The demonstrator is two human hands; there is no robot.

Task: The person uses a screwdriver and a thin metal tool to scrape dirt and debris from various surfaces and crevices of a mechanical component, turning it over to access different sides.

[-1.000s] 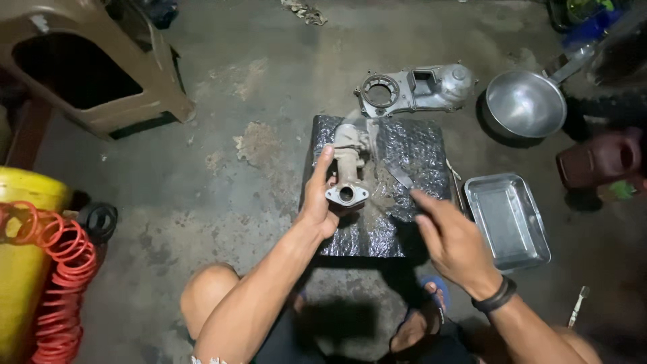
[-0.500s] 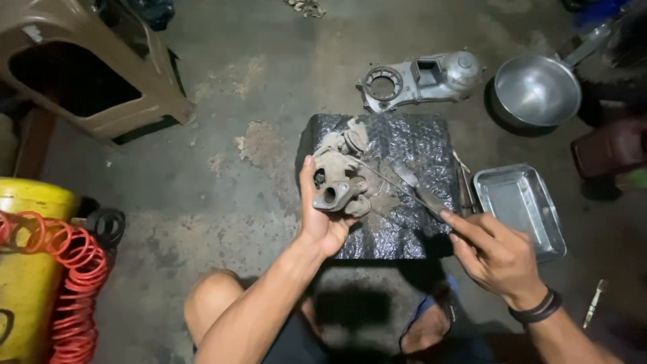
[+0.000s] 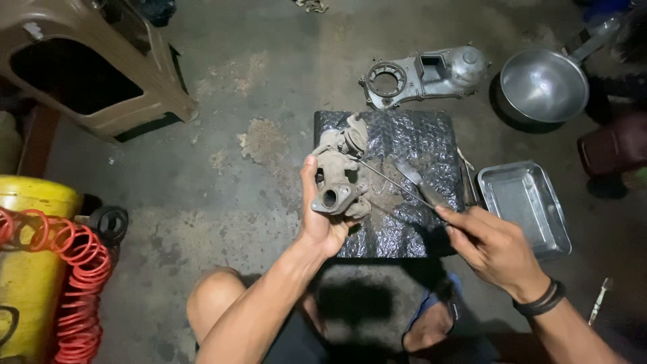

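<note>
Where the concrete floor (image 3: 202, 202) runs to the left edge, a smooth yellow drum (image 3: 27, 269) stands wrapped by a coiled red hose (image 3: 74, 290), with a brown plastic stool (image 3: 94, 74) tipped over at the far left. Near the middle, the left hand (image 3: 322, 219) is wrapped around a grimy, knobbly cast-metal carburetor (image 3: 338, 176), lifting it just above a dark crinkled plastic sheet (image 3: 404, 182). Beyond the sheet lies a dull grey engine cover (image 3: 421, 74) with a round opening. The right hand (image 3: 495, 246), a black band on its wrist, pinches the handle of a thin metal tool (image 3: 397, 185) whose tip meets the carburetor. Right of the sheet sits a rectangular steel tray (image 3: 522, 205); far right, a shiny round pan (image 3: 542, 84). No labels are legible.
</note>
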